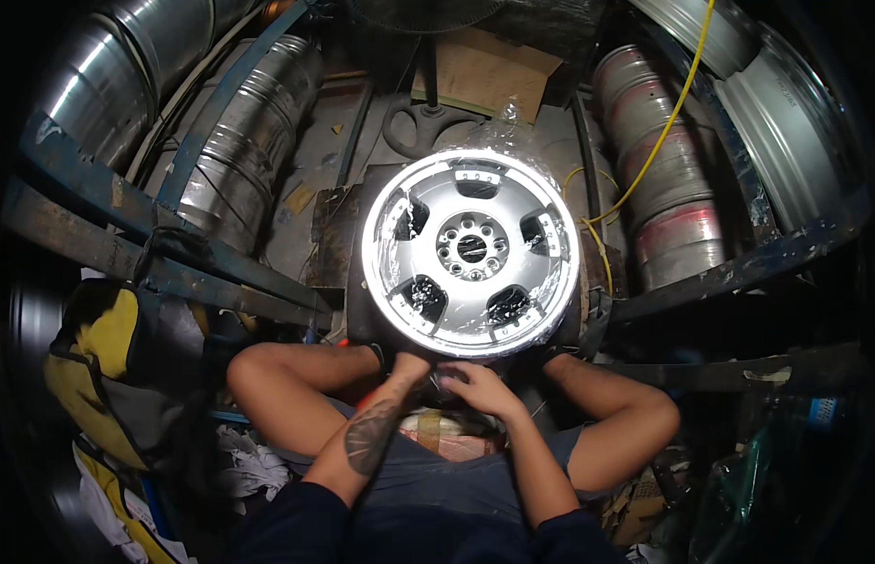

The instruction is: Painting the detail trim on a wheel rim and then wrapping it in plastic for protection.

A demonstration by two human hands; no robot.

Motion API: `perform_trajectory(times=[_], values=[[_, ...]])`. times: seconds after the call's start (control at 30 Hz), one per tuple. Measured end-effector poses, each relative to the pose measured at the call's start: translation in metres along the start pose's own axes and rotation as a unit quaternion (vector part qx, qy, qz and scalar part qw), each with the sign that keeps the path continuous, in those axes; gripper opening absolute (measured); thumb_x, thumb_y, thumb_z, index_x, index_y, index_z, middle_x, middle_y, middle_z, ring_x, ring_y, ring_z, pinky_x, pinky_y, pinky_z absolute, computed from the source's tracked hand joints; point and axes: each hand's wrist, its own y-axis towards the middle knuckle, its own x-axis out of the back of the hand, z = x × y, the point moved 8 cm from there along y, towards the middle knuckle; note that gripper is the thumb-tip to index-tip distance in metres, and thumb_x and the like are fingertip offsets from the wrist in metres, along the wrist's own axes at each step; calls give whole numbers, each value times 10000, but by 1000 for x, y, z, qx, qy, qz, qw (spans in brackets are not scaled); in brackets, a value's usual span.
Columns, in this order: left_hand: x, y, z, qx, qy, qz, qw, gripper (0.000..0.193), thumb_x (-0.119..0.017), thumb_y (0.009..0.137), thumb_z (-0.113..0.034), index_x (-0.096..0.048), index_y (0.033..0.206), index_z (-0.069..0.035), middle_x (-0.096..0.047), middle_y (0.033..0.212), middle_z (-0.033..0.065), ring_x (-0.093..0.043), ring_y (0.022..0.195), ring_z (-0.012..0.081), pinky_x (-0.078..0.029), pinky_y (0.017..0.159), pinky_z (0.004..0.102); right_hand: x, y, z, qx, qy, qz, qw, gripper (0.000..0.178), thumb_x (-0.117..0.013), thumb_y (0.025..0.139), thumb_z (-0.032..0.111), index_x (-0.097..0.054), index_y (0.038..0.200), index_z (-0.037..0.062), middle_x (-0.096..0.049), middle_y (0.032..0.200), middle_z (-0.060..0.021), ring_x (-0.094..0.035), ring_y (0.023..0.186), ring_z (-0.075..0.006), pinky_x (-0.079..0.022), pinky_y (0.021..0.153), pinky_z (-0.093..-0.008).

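Observation:
A silver car wheel rim [471, 216] with five dark openings lies face up in front of me, wrapped in clear plastic film [541, 310] that shines at its edge. The film bunches up at the far side of the wheel. My left hand [414, 365] reaches to the near edge of the wheel, its fingers hidden beneath it. Just below that edge, my right hand [482, 387] points leftward with thumb and fingers apart. A dark, shiny patch lies by its fingertips, too unclear to name. The wheel rests on a dark support, mostly covered.
Stacked metal wheels [259, 141] fill the left rack, and more wheels [658, 160] stand on the right. A yellow hose [677, 117] hangs at the right. Beyond the wheel are a cardboard sheet [498, 70] and a grey fan base [428, 130]. A yellow and grey bag [108, 329] hangs at left.

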Motion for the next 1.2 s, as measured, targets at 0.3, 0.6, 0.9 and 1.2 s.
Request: perform_trajectory(times=[0.3,0.6,0.9,1.2], values=[[-8,-92,-72,-106,141,12,984,215,-632,861,-156,-708,990,-2,-727,872,140,-698,814,216,-547,720,345,-33,43,-27,-183,-188,-66,963,687,-375,948,585,-723,1079,7,-660,1186,-251,-628,1123,-427,-485,956,-482],[17,-53,-22,295,-311,82,900,216,-456,925,-90,-638,918,27,-615,775,121,-634,625,213,-537,545,318,-68,3,-32,-113,645,55,754,248,-560,1019,263,-571,872,64,-622,830,-80,-649,742,-229,-553,680,-349],[-56,-39,30,337,-498,260,756,245,-478,987,-189,-652,1009,-18,-666,800,150,-678,633,278,-569,505,387,-34,-4,-43,-106,350,105,925,249,-588,1010,232,-644,1076,-2,-663,876,-60,-649,726,-151,-549,681,-297],[-10,-42,2,173,-251,287,908,391,-656,954,-263,-674,1186,51,-705,1108,84,-629,946,131,-495,851,281,0,27,-99,-172,454,-105,868,222,-532,944,97,-673,1015,-60,-689,796,-131,-664,604,-212,-518,514,-338]])
